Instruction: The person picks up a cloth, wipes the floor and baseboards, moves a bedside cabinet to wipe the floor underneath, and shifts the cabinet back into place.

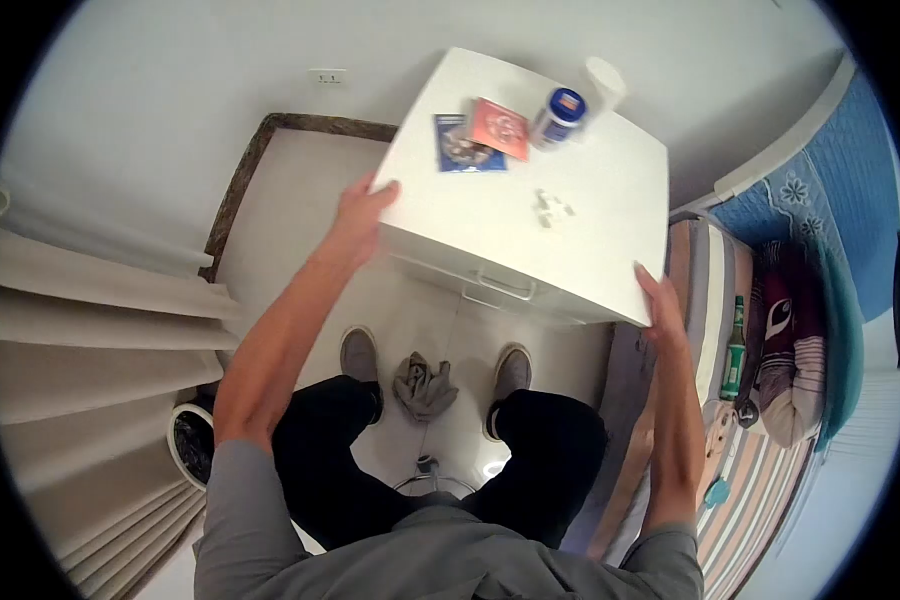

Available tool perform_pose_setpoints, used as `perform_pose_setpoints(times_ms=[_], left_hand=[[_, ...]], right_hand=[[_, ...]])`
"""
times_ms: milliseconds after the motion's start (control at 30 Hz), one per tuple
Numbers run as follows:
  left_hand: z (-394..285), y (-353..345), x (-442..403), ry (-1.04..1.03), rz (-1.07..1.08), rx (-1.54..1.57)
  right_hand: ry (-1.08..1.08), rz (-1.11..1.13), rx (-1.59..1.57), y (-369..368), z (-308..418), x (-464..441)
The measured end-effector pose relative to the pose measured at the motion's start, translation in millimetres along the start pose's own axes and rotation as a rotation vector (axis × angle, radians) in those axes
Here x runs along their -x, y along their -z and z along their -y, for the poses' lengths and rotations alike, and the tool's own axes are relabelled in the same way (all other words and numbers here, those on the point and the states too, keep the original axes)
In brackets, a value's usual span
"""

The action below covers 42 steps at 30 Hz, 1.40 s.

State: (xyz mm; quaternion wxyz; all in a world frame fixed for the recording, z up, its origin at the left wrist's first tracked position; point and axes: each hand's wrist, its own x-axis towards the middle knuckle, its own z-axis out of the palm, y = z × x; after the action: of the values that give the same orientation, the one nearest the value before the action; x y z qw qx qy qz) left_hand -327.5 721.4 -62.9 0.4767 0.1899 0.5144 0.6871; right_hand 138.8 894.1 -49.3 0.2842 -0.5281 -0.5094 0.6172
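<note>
A white cabinet [490,215] with drawer handles on its front stands at an angle before me. My left hand [360,215] grips its left front corner, thumb on the top edge. At the right front corner my right hand [660,303] holds the side, fingers partly hidden. On the cabinet top lie a blue packet [454,150] and a red packet [500,128] that overlap, beside a blue-lidded container [558,118], a white cup [605,82] and small white pieces [550,207].
A grey cloth [425,386] lies on the floor between my shoes. Right of me is a bed [715,300] with a green bottle [735,360] and pillows. Left are a curtain [100,320] and a bin [192,445]. A wall socket [327,76] is behind.
</note>
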Motion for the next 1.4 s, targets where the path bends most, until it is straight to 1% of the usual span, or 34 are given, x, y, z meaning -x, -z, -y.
perform_pose_setpoints(times_ms=[33,67,100,133,167,233,267,300,333,367,400,433,467,500,533,600,700,767,833,867,933,1000,1033,1100,1167,1200,1233,1267,1300,1367,1400], left_hand=[[-4.8,18.1,-3.6,-0.012,-0.007,-0.036],[-8.9,38.7,-7.2,-0.008,0.001,-0.048],[-14.2,59.2,-9.7,-0.006,0.010,-0.062],[-21.7,77.0,-10.7,-0.011,-0.019,-0.078],[-29.2,95.1,-11.4,-0.013,-0.046,-0.095],[-51.6,128.6,-7.7,-0.016,-0.070,-0.135],[-62.1,146.5,-10.4,-0.016,-0.054,-0.142],[-71.4,165.6,-9.3,-0.010,-0.038,-0.148],[-82.3,181.5,-6.1,0.009,-0.062,-0.145],[-88.6,201.9,-10.2,0.016,-0.133,-0.141],[-98.4,212.8,-6.2,0.011,-0.120,-0.096],[-108.0,229.9,-6.0,0.021,-0.171,-0.152],[-115.6,250.5,-9.6,0.005,-0.162,-0.130],[-123.2,271.9,-12.8,0.014,-0.190,-0.164],[-130.9,292.8,-15.6,0.024,-0.217,-0.198],[-143.8,325.8,-18.4,0.005,-0.214,-0.185],[-163.0,381.0,-27.2,0.000,-0.226,-0.147],[-167.5,400.8,-41.0,0.018,-0.230,-0.132],[-171.7,416.9,-53.1,-0.046,-0.362,-0.143],[-175.4,438.2,-66.5,-0.048,-0.365,-0.150],[-176.0,479.8,-88.6,-0.113,-0.592,-0.100],[-174.2,394.6,-73.8,-0.293,-0.951,-0.455],[-174.0,341.5,-63.0,-0.332,-1.160,-0.634],[-169.4,312.2,-58.9,-0.595,-1.062,-0.970],[-162.4,223.7,-33.1,-0.742,-0.902,-1.331],[-153.5,195.6,-27.6,-0.856,-0.764,-1.330],[-148.1,168.9,-19.5,-0.898,-0.537,-1.316],[-136.8,143.5,-15.1,-0.940,-0.421,-1.397],[-126.2,120.5,-14.9,-0.985,-0.295,-1.468],[-102.6,94.3,-22.8,-1.066,-0.118,-1.516],[-92.7,85.7,-23.6,-1.057,-0.120,-1.521]], right_hand=[[0.019,0.041,-0.034,-14.1,0.2,-3.4],[0.015,0.019,-0.021,-42.1,17.3,10.5],[0.002,0.060,-0.071,-53.0,12.7,4.4],[0.039,0.161,-0.080,-62.6,7.3,-7.1],[0.022,0.122,-0.076,-83.3,10.8,-7.4],[-0.043,0.151,-0.054,-120.4,21.2,-4.0],[-0.026,0.271,-0.073,-132.7,16.8,-13.6],[-0.032,0.306,-0.025,-152.9,34.7,-1.2],[0.019,0.333,-0.015,-168.4,25.1,-11.4],[0.036,0.355,0.010,-186.5,29.4,-13.4],[0.053,0.388,0.040,-202.1,22.4,-24.5],[0.046,0.423,0.060,-217.5,34.5,-19.8],[0.066,0.359,0.142,-234.8,40.9,-13.4],[0.099,0.462,0.086,-250.4,24.5,-32.4],[0.108,0.439,0.129,-266.4,30.1,-24.5],[0.143,0.482,0.115,-297.3,25.0,-32.6],[0.124,0.463,0.143,-323.7,49.0,-15.1],[0.133,0.461,0.104,-350.1,37.4,-25.8],[0.149,0.468,0.066,-374.3,29.9,-35.9],[0.157,0.461,0.090,-384.1,29.8,-38.6],[0.156,0.457,0.106,-398.8,26.8,-45.4],[0.249,0.491,0.130,-411.8,20.4,-53.0],[0.245,0.509,0.125,-413.8,20.8,-56.5],[0.150,0.539,0.120,-407.6,20.4,-61.3],[0.033,0.828,-0.305,-368.5,-6.9,-86.0],[-0.152,0.769,-0.358,-349.6,-19.7,-93.4],[-0.215,0.675,-0.324,-332.6,-36.3,-96.4],[-0.108,0.661,-0.168,-332.6,-102.4,-121.5],[0.030,0.706,0.310,-322.7,-150.8,-123.3],[0.121,0.845,0.774,-326.6,-273.4,-76.2],[0.189,0.920,0.993,-328.6,-332.4,-52.5]])
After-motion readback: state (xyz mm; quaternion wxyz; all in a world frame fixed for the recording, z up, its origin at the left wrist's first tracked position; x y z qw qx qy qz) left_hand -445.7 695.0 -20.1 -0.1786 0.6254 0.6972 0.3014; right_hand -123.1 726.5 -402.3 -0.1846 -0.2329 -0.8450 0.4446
